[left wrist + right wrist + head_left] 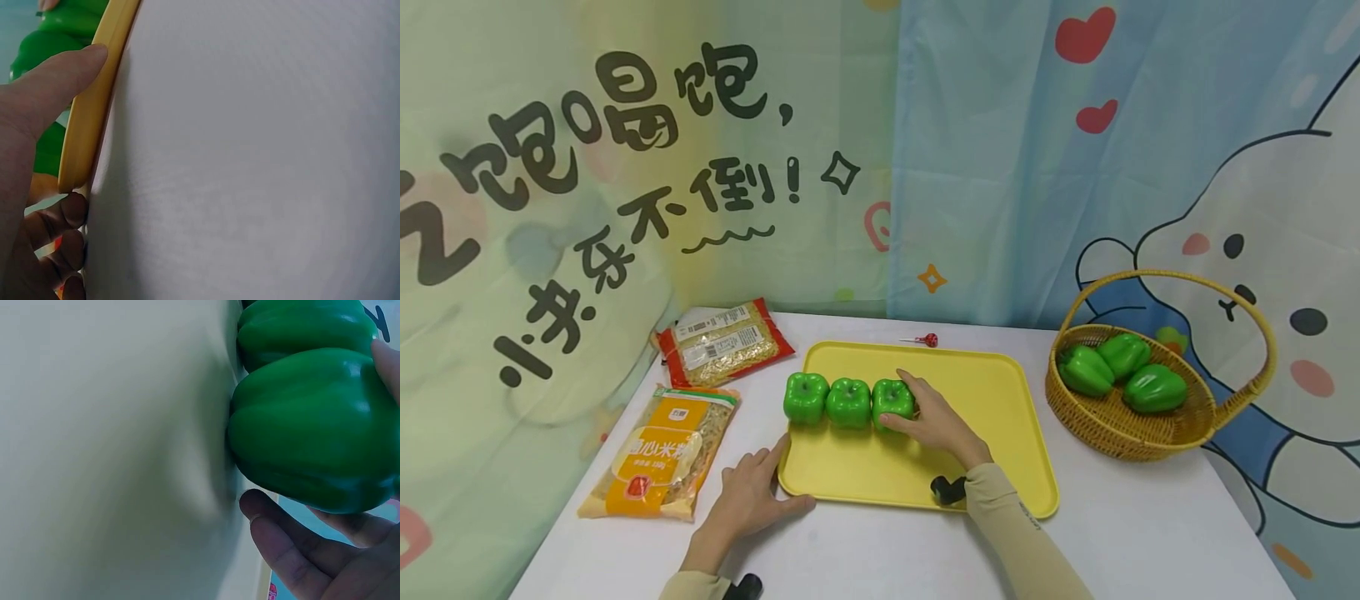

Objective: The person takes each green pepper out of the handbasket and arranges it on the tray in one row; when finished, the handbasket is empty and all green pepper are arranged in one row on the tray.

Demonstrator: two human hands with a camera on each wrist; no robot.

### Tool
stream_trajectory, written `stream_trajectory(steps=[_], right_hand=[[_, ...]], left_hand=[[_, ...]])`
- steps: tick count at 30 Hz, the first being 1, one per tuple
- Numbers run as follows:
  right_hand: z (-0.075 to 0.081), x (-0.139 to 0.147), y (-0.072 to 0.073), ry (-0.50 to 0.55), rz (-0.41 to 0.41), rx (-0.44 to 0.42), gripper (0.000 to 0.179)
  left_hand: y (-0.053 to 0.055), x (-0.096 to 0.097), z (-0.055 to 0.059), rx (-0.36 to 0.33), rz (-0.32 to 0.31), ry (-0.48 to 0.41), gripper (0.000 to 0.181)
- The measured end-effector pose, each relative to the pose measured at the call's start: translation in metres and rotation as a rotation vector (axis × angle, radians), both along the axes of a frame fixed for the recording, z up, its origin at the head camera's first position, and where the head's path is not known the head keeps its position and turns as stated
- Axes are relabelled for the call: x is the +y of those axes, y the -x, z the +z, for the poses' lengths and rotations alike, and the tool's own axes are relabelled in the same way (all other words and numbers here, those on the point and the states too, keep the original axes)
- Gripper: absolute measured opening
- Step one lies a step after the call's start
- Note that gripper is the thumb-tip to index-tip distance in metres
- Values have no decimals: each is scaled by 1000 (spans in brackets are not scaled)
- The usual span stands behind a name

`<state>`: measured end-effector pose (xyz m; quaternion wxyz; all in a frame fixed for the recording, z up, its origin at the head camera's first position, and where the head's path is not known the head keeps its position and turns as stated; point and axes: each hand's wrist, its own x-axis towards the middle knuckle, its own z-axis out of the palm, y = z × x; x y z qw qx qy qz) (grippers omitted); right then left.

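Fingers of right hand (938,425) grasp end pepper (891,397) on tray (880,473), 3 o'clock of middle pepper (848,403); left hand (747,494) spread, touching tray corner, 8 o'clock. Keep pepper upright, ease off gently.

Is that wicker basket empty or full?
Neither: the basket is partly filled. Three green peppers lie inside, with bare wicker showing in front of them.
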<state>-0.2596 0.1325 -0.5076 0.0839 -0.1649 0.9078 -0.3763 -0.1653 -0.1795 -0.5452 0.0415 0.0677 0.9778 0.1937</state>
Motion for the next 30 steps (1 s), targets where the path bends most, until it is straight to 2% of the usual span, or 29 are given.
stream_trajectory(steps=[10, 17, 23, 30], right_hand=[[4, 13, -9, 37, -41, -23, 100], [13, 33, -18, 28, -67, 0, 100], [29, 64, -23, -20, -105, 68, 97], [46, 112, -18, -76, -177, 151, 94]], left_hand=[[-1, 1, 3, 3, 2, -6, 109], [-2, 1, 5, -33, 11, -9, 109], [-2, 1, 6, -33, 7, -5, 109], [-2, -1, 5, -30, 2, 2, 110]])
